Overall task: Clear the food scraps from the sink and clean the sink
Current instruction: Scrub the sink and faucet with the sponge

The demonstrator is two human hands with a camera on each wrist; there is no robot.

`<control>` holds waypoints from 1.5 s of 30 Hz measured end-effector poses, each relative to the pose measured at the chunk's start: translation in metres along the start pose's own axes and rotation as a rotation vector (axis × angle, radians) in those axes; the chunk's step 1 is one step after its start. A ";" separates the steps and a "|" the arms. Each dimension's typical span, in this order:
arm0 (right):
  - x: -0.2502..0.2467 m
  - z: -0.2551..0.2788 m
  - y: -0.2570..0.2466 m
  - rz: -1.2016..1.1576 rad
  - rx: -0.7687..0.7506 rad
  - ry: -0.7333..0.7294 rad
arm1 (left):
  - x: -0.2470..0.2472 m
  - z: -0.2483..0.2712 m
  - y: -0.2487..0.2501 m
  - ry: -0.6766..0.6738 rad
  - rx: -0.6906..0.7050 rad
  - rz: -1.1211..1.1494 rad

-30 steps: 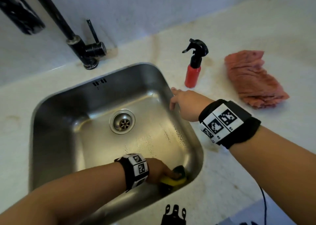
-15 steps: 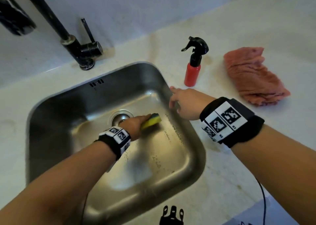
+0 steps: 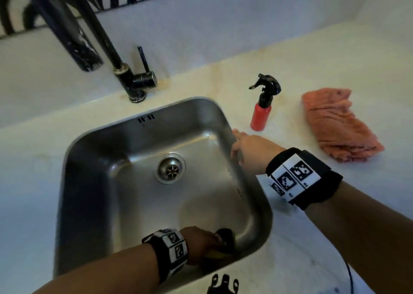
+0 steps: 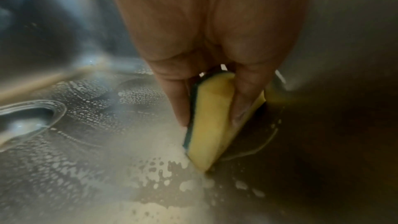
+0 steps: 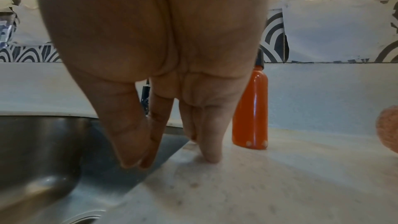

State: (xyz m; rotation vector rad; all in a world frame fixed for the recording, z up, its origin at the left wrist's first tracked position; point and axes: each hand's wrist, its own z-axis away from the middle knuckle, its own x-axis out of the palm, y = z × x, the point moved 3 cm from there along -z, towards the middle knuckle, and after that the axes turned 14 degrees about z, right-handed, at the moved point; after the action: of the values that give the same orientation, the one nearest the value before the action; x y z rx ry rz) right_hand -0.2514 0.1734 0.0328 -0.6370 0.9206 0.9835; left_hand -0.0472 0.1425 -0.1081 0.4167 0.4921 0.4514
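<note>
Your left hand (image 4: 206, 43) pinches the sponge (image 4: 213, 120) in the sink's (image 3: 89, 182) near-right corner; your right hand (image 3: 250, 153), fingers straight, rests on its rim.

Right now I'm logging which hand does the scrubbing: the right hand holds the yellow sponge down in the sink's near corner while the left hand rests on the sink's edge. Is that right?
Not quite: the hands are swapped. The left hand holds the yellow sponge in the sink's near corner, as the left wrist view shows; the right hand rests on the sink's edge.
</note>
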 end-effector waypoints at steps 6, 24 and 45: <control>-0.007 -0.010 -0.019 -0.080 0.089 0.134 | -0.037 0.037 -0.023 0.248 -0.240 0.287; 0.059 -0.161 -0.138 -1.396 0.456 0.144 | -0.118 0.106 -0.108 1.082 0.015 0.576; 0.037 -0.241 -0.192 -1.098 0.565 0.657 | -0.160 0.151 -0.191 1.293 -0.430 0.287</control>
State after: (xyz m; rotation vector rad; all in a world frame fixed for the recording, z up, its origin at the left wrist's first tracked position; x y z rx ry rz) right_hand -0.1553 -0.0873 -0.1061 -0.8295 1.1252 -0.4954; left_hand -0.0335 -0.1352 -0.0217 -0.2963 1.5528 1.0744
